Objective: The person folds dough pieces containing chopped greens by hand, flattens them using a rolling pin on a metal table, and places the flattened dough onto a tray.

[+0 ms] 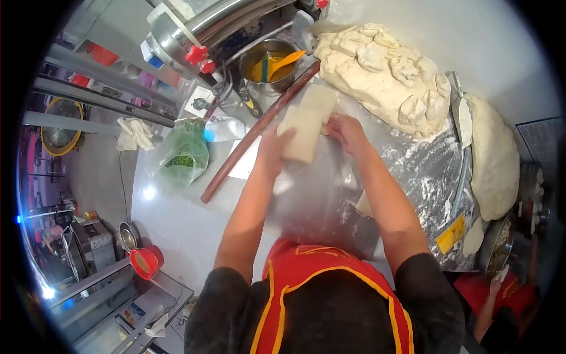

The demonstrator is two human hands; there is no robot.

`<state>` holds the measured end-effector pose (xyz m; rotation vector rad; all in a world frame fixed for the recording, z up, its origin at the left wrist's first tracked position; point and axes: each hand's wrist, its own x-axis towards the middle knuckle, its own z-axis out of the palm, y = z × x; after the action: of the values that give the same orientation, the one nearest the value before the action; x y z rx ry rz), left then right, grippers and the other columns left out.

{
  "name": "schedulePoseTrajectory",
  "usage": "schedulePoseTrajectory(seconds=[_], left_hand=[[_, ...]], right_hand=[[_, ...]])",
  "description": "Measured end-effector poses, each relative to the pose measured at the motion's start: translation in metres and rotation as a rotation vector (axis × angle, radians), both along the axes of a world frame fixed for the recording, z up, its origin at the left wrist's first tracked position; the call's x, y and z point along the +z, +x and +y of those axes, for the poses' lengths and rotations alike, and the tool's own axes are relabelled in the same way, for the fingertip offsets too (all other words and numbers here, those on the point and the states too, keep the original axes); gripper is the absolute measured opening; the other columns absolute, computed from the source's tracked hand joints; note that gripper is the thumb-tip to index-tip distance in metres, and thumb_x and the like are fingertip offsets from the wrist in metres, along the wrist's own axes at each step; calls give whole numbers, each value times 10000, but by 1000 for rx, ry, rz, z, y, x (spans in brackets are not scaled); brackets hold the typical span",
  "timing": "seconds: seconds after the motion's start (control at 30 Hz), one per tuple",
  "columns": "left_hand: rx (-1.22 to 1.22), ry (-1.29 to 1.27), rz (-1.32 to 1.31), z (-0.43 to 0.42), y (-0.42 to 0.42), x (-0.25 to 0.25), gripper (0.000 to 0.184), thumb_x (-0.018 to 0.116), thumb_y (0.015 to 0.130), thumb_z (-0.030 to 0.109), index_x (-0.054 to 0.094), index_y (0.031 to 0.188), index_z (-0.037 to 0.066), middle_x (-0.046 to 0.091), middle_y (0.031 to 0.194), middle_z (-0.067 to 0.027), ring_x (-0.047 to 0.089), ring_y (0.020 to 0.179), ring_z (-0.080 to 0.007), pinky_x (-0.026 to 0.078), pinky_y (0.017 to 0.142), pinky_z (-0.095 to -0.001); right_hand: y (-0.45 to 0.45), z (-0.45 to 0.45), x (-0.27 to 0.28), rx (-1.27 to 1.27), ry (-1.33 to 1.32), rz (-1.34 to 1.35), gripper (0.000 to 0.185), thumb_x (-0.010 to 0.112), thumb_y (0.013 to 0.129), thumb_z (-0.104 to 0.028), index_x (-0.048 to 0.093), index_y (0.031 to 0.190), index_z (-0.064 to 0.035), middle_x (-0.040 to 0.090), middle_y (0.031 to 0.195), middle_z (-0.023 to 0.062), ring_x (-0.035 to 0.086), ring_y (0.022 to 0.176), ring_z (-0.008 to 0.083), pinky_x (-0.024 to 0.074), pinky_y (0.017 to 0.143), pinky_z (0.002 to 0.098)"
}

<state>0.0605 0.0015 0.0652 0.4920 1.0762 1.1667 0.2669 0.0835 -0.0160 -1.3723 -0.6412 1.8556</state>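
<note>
A flat, pale rectangle of dough (302, 144) lies over the steel worktop, between my two hands. My left hand (276, 148) grips its left edge, thumb on top. At the right edge, the bent fingers of my right hand (348, 133) pinch the dough; their tips are partly hidden. A second flat dough piece (321, 101) adjoins it at the far end. Part of another dough piece (364, 204) shows beside my right forearm. Left of the dough, a long brown rolling pin (239, 152) lies diagonally.
A large dough mound (383, 76) sits at the back right, near floury steel and a yellow scraper (451, 234). Behind the rolling pin stands a metal bowl (243, 65) with an orange brush. A green bag (191, 150) holds chopped greens. A co-worker's arm (488, 304) appears lower right.
</note>
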Motion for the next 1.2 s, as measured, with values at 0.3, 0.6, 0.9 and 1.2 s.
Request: schedulePoseTrajectory(seconds=[0.3, 0.6, 0.9, 1.2], left_hand=[[-8, 390, 1261, 91, 19, -63, 434, 701, 827, 242, 600, 1181, 12, 624, 1122, -162, 594, 1046, -296, 459, 909, -389], [-120, 452, 1813, -31, -105, -81, 380, 668, 800, 154, 564, 1140, 22, 577, 1069, -192, 526, 1007, -391, 419, 887, -476], [-142, 672, 1956, -3, -105, -75, 305, 643, 716, 143, 606, 973, -16, 580, 1113, -165, 514, 1061, -369, 409, 938, -462], [-265, 385, 1789, -59, -112, -37, 340, 619, 858, 204, 526, 1115, 2, 486, 1308, -166, 600, 998, -406, 492, 799, -503]], right_hand=[[104, -114, 18, -146, 335, -556, 409, 600, 911, -134, 508, 1285, 1, 626, 1131, 118, 610, 984, 208, 497, 827, 317], [111, -237, 8, 443, 752, -1499, 568, 603, 878, -339, 459, 1406, -185, 369, 1480, 120, 303, 1366, 377, 170, 1121, 570], [155, -233, -12, 420, 657, -1648, 558, 538, 927, -359, 382, 1449, -237, 371, 1479, 85, 314, 1373, 344, 184, 1132, 558], [120, -213, -31, 336, 772, -1692, 549, 525, 935, -373, 384, 1445, -229, 384, 1462, 86, 317, 1361, 353, 187, 1106, 599]])
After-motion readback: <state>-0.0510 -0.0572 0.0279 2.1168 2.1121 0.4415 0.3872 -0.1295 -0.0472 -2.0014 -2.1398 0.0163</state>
